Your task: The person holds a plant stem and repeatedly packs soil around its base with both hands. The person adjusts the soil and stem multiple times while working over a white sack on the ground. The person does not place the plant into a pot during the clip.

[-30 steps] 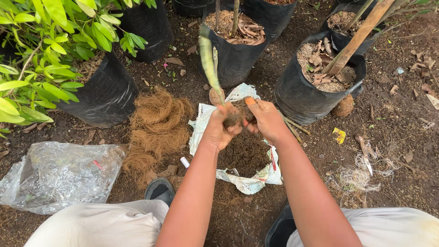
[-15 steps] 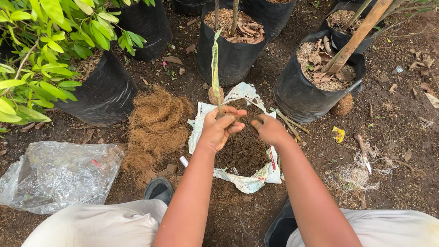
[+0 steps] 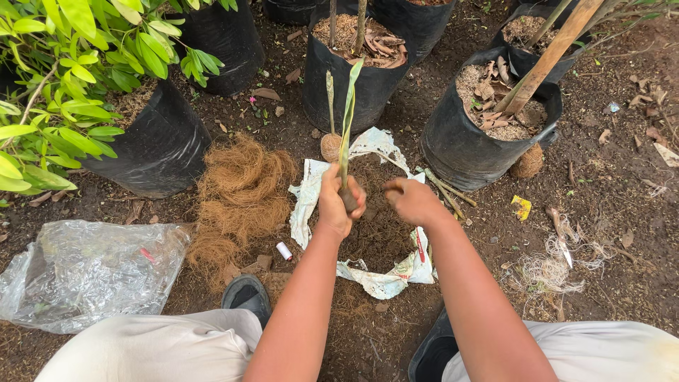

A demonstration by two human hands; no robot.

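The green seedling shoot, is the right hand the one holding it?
No, the left hand grips the green seedling shoot near its base, while the right hand rests beside it on the soil.

Just one cam here, strapped to the person's head, looking steeply down and a bit forward at the dirt ground [image 3: 608,233]. Pretty close range: both forearms run up from the bottom edge, knees at the corners, black grow bags [image 3: 163,145] along the top.

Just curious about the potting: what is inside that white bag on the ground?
The white bag holds dark soil. The left hand grips a seedling upright in it; its base is hidden by fingers and soil.
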